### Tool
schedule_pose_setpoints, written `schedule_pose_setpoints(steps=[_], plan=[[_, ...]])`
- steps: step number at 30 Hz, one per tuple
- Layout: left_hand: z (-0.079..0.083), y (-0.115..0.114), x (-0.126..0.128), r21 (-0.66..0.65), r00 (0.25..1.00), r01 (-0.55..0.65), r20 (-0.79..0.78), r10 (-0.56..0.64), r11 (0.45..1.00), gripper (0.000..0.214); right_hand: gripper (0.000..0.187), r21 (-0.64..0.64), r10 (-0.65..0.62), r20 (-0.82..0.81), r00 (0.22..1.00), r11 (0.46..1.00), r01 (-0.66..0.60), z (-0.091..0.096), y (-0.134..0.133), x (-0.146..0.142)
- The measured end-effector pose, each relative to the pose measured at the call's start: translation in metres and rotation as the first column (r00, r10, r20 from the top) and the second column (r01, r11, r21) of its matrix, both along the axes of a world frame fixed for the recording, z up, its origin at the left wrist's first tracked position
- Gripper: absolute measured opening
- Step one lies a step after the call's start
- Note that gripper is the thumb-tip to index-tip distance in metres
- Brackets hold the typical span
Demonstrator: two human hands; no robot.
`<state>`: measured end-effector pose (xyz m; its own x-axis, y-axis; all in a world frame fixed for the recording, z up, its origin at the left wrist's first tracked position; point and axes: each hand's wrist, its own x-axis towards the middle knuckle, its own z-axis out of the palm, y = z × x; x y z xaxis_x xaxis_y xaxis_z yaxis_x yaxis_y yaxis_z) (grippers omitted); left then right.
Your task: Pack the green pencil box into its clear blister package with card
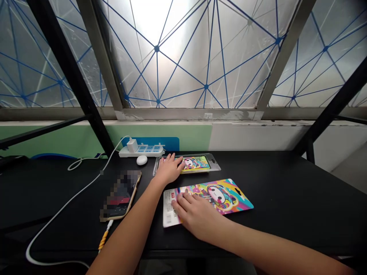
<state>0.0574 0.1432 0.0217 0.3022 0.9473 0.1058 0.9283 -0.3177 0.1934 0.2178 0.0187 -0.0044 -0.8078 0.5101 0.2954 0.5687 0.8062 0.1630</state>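
Near the back of the black desk, my left hand (169,169) lies with its fingers spread on a clear plastic blister pack (213,163), which has a bright cartoon-printed piece (197,163) inside. My right hand (200,217) rests palm down, fingers stretched out, on a colourful backing card (239,202) closer to me. The card shows a cartoon face with headphones, a hang hole at its right end and a white barcode strip at its left. Part of the card is hidden under my right hand, and my left hand covers the pack's left half.
Left of my left arm lies a phone (122,196) with a charging cable (104,238) plugged in. A white power strip (143,151) with a plugged-in adapter (132,145) and a white oval case (142,160) sit at the desk's back. Black metal posts (99,126) rise at both sides.
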Motion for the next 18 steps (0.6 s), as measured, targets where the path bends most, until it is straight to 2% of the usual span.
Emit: schedule_pose_setpoints(steps=[2,4,6,9,11,14,16,18], plan=[[0.0,-0.004,0.005,0.012,0.999,0.037,-0.008,-0.037,0.999,0.06,0.059,-0.061,0.018,-0.069,0.997,0.998,-0.022,-0.004,0.008,-0.019],[0.0,-0.008,0.008,0.009,0.997,0.069,-0.018,-0.069,0.998,0.06,0.064,-0.111,0.028,-0.15,0.988,0.993,-0.045,-0.003,0.023,-0.028],[0.001,-0.01,0.01,0.0,0.996,0.08,-0.024,-0.08,0.997,0.06,0.052,-0.158,0.049,-0.206,0.977,0.984,-0.082,0.0,0.037,-0.026],[0.001,-0.011,0.011,0.001,0.997,0.071,-0.036,-0.07,0.998,0.059,0.029,-0.198,0.054,-0.254,0.966,0.974,-0.107,0.008,0.049,-0.008],[0.001,-0.012,0.011,0.006,0.997,0.066,-0.044,-0.066,0.998,0.058,0.033,-0.17,-0.03,-0.309,0.951,0.985,-0.024,0.017,0.058,0.011],[0.001,-0.013,0.012,0.014,0.997,0.072,-0.037,-0.071,0.997,0.059,0.034,-0.154,-0.268,-0.393,0.879,0.962,0.225,0.029,0.081,0.044],[0.001,-0.014,0.013,0.023,0.997,0.073,-0.026,-0.072,0.997,0.059,0.028,-0.199,-0.333,-0.341,0.879,0.94,0.279,0.032,0.1,0.064],[0.001,-0.015,0.014,0.018,0.998,0.064,-0.022,-0.063,0.998,0.059,0.034,-0.254,-0.363,-0.285,0.887,0.921,0.295,0.031,0.115,0.077]])
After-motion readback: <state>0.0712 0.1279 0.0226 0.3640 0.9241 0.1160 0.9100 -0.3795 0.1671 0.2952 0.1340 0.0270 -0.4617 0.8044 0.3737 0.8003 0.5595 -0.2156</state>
